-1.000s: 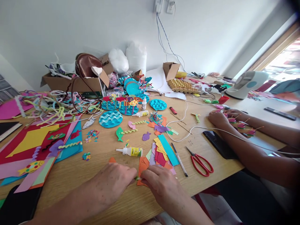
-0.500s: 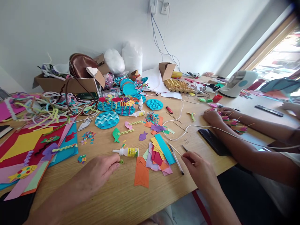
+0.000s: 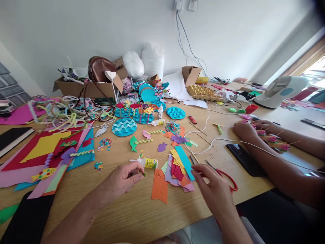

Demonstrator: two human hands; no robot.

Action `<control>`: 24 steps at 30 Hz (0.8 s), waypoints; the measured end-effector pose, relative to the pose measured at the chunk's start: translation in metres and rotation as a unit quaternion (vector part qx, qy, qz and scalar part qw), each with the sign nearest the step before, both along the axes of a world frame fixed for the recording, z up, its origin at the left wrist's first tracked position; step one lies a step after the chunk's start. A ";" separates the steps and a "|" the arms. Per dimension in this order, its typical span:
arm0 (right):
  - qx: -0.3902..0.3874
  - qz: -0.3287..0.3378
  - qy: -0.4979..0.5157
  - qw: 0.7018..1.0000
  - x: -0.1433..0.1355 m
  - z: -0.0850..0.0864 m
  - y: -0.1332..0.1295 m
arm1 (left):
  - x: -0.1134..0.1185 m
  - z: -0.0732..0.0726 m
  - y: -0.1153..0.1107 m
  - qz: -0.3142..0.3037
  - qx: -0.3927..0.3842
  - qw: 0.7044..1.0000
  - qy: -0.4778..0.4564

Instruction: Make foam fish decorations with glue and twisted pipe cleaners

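My left hand (image 3: 128, 178) is closed over the front of the wooden table, with a small green piece (image 3: 144, 174) between its fingertips. Just behind it lies a yellow-labelled glue bottle (image 3: 150, 163). My right hand (image 3: 209, 179) has thumb and fingertips near each other beside the blue paper strip (image 3: 184, 161); whether they pinch anything is too small to tell. Between the hands are an orange paper piece (image 3: 159, 189) and a pile of coloured scraps (image 3: 176, 171). Red-handled scissors (image 3: 232, 179) lie partly behind my right hand. A green paper fish (image 3: 133, 144) sits farther back.
Another person's hands (image 3: 245, 132) are at the right, near a black phone (image 3: 240, 157). A white cable (image 3: 223, 139) crosses the table. Blue round pieces (image 3: 124, 127), pipe cleaners, a cardboard box (image 3: 83, 91) and coloured sheets (image 3: 15, 169) occupy the back and left.
The view has turned left, shifting the scene rightward. My left hand has turned, showing more of its curled fingers. My right hand now sits nearer the blue strip, and the scissors have come into sight.
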State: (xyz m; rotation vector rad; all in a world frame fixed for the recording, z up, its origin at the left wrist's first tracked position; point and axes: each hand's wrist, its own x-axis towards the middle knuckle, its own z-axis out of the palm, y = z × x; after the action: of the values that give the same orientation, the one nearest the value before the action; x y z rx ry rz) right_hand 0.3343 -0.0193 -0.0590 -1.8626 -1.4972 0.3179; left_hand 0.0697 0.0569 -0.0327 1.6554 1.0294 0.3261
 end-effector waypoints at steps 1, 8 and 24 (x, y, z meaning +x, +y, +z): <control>-0.002 0.067 0.067 0.995 -0.018 0.010 0.002 | 0.002 0.001 0.000 -0.010 0.033 0.999 0.016; -0.101 0.282 0.304 0.904 -0.101 0.014 0.030 | 0.003 0.001 -0.002 -0.030 0.126 0.990 0.058; -0.067 0.188 0.470 0.860 -0.096 -0.013 0.030 | -0.020 -0.020 -0.022 0.250 -0.030 0.948 -0.196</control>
State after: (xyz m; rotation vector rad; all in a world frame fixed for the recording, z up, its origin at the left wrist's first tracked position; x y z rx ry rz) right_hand 0.2379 0.0103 -0.0717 -1.1502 -1.1029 1.3283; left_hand 0.0493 0.0346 -0.0526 1.1865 1.1237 0.9127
